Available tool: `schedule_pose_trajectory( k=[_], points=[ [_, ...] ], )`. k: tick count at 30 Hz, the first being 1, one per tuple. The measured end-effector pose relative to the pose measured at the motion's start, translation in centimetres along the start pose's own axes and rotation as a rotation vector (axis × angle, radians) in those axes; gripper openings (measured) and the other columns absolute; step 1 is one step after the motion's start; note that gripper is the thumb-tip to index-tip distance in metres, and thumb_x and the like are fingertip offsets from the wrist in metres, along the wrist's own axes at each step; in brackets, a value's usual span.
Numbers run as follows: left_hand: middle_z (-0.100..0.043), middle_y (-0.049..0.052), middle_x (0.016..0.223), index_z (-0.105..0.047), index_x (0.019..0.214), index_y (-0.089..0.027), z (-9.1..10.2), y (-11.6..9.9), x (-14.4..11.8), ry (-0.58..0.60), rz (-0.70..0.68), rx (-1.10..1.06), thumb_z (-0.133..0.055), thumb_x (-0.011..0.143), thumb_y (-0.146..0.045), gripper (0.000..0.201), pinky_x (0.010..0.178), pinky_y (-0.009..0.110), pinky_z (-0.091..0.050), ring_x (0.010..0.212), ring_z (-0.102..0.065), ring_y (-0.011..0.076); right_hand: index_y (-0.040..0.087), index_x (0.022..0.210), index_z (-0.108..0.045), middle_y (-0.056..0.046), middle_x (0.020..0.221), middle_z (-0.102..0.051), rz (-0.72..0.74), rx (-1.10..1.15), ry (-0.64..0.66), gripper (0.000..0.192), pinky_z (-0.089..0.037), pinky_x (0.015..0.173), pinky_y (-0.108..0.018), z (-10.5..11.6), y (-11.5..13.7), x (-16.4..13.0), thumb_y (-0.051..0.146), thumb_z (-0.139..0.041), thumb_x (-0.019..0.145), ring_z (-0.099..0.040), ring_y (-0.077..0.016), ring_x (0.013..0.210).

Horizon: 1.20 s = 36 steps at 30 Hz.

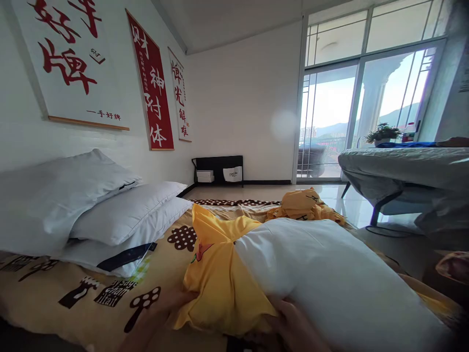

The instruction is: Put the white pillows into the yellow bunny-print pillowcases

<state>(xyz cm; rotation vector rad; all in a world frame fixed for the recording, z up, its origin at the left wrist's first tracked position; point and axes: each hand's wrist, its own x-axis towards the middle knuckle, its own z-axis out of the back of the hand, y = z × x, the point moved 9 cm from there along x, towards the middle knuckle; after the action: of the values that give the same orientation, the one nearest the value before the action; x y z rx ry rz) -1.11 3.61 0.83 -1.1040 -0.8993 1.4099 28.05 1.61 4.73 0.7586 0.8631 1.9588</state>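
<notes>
A white pillow [330, 274] lies across the bed in front of me, its left end inside a yellow pillowcase [220, 288]. The pillowcase is bunched around that end, with a small colored print on its side. At the near left edge of the yellow cloth, my left hand [172, 308] is closed on the fabric, fingertips partly tucked behind it. My right hand [287, 318] grips the case near its lower right edge, right against the pillow. Both hands are a little blurred, and the cloth covers some of the fingers.
Several white pillows [128, 212] are piled at the left on a brown patterned bedsheet [161, 274]. Crumpled yellow cloth [302, 205] lies beyond the pillow. A covered table [403, 164] stands at right, near glass doors [330, 122]. A low black rack [218, 164] is by the far wall.
</notes>
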Motion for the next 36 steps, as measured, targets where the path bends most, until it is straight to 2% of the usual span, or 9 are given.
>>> schedule_pose_trajectory(
  k=[3,7,12,15,18,21,27,32,36],
  points=[
    [-0.072,0.012,0.105,-0.07,0.101,-0.014,-1.0,0.3,1.0,0.02,0.023,-0.277,-0.083,0.048,-0.035,0.058,0.09,0.04,-0.05,0.101,-0.065,0.032,0.016,0.086,-0.065,-0.004,0.085,-0.069,-0.027,-0.029,-0.035,0.028,-0.042,0.069,-0.025,0.6,-0.2,0.2,0.037,-0.047,0.086,-0.06,-0.0197,0.08],
    [-0.075,0.01,0.079,-0.07,0.081,-0.011,0.5,0.2,2.2,-0.083,0.079,-0.419,-0.084,0.04,-0.027,0.046,0.08,0.039,-0.054,0.084,-0.069,0.0324,0.016,0.086,-0.064,-0.005,0.082,-0.068,-0.053,-0.083,-0.053,0.025,-0.04,0.064,-0.025,1.3,-0.1,0.5,0.035,-0.047,0.084,-0.058,-0.0188,0.075],
    [-0.075,0.01,0.092,-0.069,0.094,-0.013,2.2,-0.6,2.7,-0.096,0.095,-0.473,-0.083,0.052,-0.037,0.051,0.086,0.039,-0.053,0.094,-0.068,0.0303,0.017,0.088,-0.068,-0.004,0.084,-0.067,-0.144,-0.153,-0.056,0.024,-0.04,0.067,-0.025,2.8,-1.3,0.1,0.031,-0.061,0.071,-0.055,-0.0188,0.078],
    [-0.074,0.011,0.096,-0.069,0.094,-0.014,2.5,-0.3,2.4,-0.084,0.098,-0.492,-0.083,0.053,-0.044,0.052,0.091,0.038,-0.051,0.101,-0.066,0.0313,0.016,0.074,-0.066,-0.002,0.071,-0.061,-0.145,-0.097,-0.062,0.026,-0.039,0.063,-0.025,3.7,-2.4,0.0,0.041,-0.059,0.074,-0.05,-0.0163,0.069],
    [-0.073,0.011,0.103,-0.069,0.096,-0.015,1.8,-0.2,1.4,0.042,0.078,-0.397,-0.081,0.055,-0.051,0.056,0.096,0.038,-0.048,0.107,-0.063,0.0313,0.016,0.066,-0.061,0.0,0.062,-0.053,-0.092,0.126,-0.002,0.044,-0.036,0.054,-0.023,3.6,-2.8,0.0,0.058,-0.054,0.078,-0.042,-0.013,0.059],
    [-0.07,0.011,0.111,-0.069,0.101,-0.016,1.6,-0.2,0.0,0.116,0.061,-0.209,-0.076,0.06,-0.058,0.059,0.1,0.038,-0.044,0.113,-0.06,0.0304,0.017,0.073,-0.063,0.0,0.066,-0.052,-0.031,0.309,-0.011,0.049,-0.036,0.054,-0.023,3.8,-3.1,0.0,0.065,-0.054,0.077,-0.041,-0.0122,0.06],
    [-0.069,0.013,0.111,-0.068,0.103,-0.013,2.6,-0.2,-1.0,0.06,0.027,-0.043,-0.067,0.063,-0.066,0.067,0.097,0.037,-0.045,0.111,-0.059,0.0313,0.016,0.077,-0.064,-0.002,0.069,-0.056,-0.09,0.418,0.052,0.054,-0.039,0.054,-0.023,2.1,-4.6,0.4,0.069,-0.055,0.075,-0.045,-0.013,0.062],
    [-0.072,0.006,0.097,-0.068,0.091,-0.017,4.6,-2.6,-2.1,-0.19,-0.19,0.136,-0.068,0.069,-0.053,0.042,0.091,0.033,-0.048,0.098,-0.062,0.0281,0.017,0.079,-0.064,-0.003,0.078,-0.064,-0.12,0.285,-0.027,0.051,-0.045,0.061,-0.024,2.4,-4.1,0.3,0.066,-0.05,0.08,-0.054,-0.0174,0.071],
    [-0.073,0.006,0.09,-0.07,0.089,-0.017,5.0,-2.4,-3.3,-0.122,-0.14,0.03,-0.071,0.063,-0.058,0.048,0.082,0.033,-0.051,0.094,-0.063,0.0298,0.018,0.082,-0.067,-0.003,0.081,-0.067,-0.113,0.158,-0.027,0.05,-0.048,0.066,-0.026,2.7,-3.0,0.0,0.064,-0.048,0.081,-0.058,-0.0208,0.076]
  ],
)
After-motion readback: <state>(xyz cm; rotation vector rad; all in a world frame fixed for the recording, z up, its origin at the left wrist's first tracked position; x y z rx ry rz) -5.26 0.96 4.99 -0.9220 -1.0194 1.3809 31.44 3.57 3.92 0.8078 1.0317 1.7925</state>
